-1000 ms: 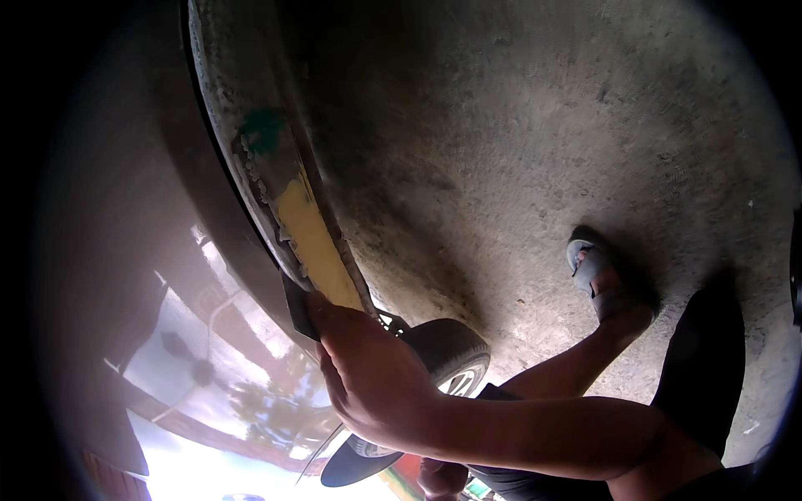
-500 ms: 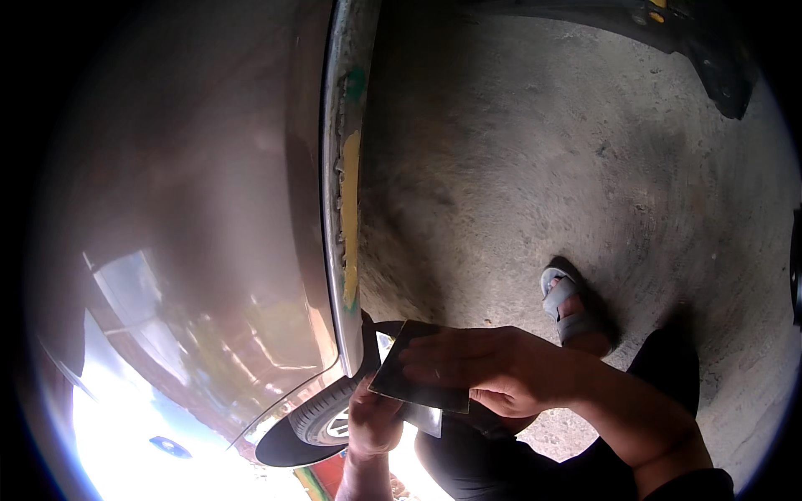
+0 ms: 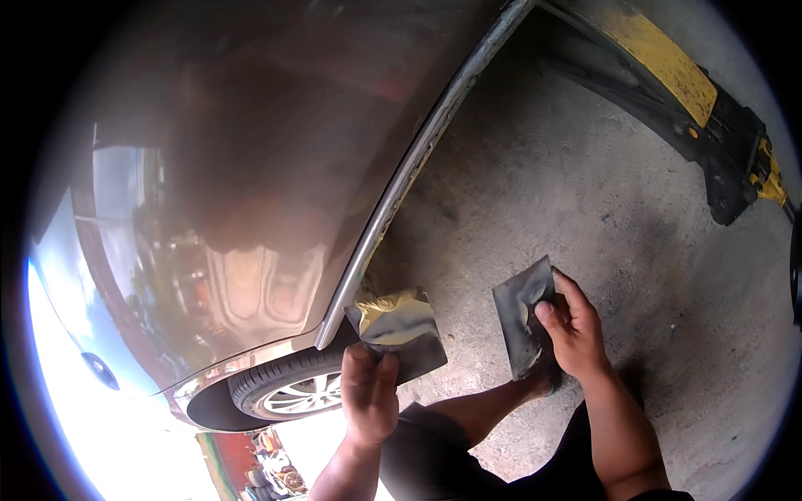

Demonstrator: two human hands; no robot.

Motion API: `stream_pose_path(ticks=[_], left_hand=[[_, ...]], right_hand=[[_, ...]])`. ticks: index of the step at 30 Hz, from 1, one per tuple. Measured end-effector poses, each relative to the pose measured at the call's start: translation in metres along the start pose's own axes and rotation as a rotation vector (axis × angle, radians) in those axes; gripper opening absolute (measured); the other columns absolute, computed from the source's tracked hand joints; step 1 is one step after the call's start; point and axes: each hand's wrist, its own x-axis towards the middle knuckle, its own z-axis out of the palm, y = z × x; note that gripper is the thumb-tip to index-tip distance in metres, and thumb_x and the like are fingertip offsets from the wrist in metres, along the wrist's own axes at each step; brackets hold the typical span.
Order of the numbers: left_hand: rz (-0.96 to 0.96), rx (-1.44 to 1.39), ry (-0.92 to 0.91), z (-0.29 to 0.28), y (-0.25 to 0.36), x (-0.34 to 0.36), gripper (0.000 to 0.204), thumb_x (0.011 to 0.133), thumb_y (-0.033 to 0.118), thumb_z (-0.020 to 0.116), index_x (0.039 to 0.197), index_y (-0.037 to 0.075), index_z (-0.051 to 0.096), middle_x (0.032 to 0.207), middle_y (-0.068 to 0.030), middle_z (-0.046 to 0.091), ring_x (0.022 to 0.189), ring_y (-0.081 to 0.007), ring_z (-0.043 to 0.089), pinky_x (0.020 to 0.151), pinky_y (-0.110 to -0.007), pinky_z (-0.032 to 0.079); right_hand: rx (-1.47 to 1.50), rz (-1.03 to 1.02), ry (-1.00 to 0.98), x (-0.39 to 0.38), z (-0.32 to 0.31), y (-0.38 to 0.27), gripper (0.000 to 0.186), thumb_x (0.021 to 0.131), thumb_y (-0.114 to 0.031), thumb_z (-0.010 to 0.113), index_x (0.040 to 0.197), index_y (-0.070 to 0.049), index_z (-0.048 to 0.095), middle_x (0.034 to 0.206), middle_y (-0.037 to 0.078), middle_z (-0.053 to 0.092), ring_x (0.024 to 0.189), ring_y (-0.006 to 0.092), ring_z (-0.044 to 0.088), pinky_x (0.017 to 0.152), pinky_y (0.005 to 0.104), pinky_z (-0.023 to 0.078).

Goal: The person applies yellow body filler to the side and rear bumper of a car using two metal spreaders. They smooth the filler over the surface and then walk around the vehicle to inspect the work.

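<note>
At the lower middle, my left hand [image 3: 372, 397] grips a dark flat square spreader [image 3: 413, 351] with a smear of yellow putty [image 3: 380, 309] on it, held beside the car's sill. My right hand [image 3: 574, 334] holds a second dark rectangular spreader [image 3: 518, 313] with pale residue, apart from the first and over the concrete floor. A taupe car body panel [image 3: 251, 167] fills the left; its metal sill [image 3: 422, 146] runs diagonally, with yellow and green patches along its lower edge.
A car wheel [image 3: 301, 392] sits below the sill. A yellow and black floor jack [image 3: 664, 67] lies at the upper right on concrete [image 3: 626, 250]. My legs [image 3: 443, 417] are bent below me. A pile of mixed objects [image 3: 271, 468] stands in the bright background at the lower left.
My hands were together, one spreader over the other; they have separated, my right moving rightward, and the putty now shows. The view has turned and moved, bringing more of the jack into sight.
</note>
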Motion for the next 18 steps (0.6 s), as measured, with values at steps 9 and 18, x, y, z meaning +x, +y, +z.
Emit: stream_pose_path(ticks=[9, 18], left_hand=[[0.174, -0.022, -0.233, 0.024, -0.001, -0.012, 0.048, 0.09, -0.009, 0.049, 0.135, 0.003, 0.04, 0.128, -0.0169, 0.053, 0.119, -0.0256, 0.05, 0.097, -0.033, 0.039], [0.2, 0.771, -0.685, -0.001, 0.002, 0.008, 0.044, 0.085, -0.007, 0.056, 0.127, 0.007, 0.053, 0.11, -0.0226, 0.062, 0.089, -0.0361, 0.066, 0.075, -0.035, 0.054]], right_hand=[[-0.001, -0.18, -0.224, -0.018, 0.023, 0.002, 0.035, 0.081, -0.013, 0.074, 0.106, 0.001, 0.055, 0.079, 0.01, 0.067, 0.071, 0.0116, 0.065, 0.061, 0.0246, 0.05], [-0.253, -0.352, -0.339, 0.016, 0.006, -0.057, 0.034, 0.074, -0.013, 0.078, 0.101, 0.001, 0.062, 0.085, 0.013, 0.069, 0.073, 0.0224, 0.069, 0.062, 0.0284, 0.054]])
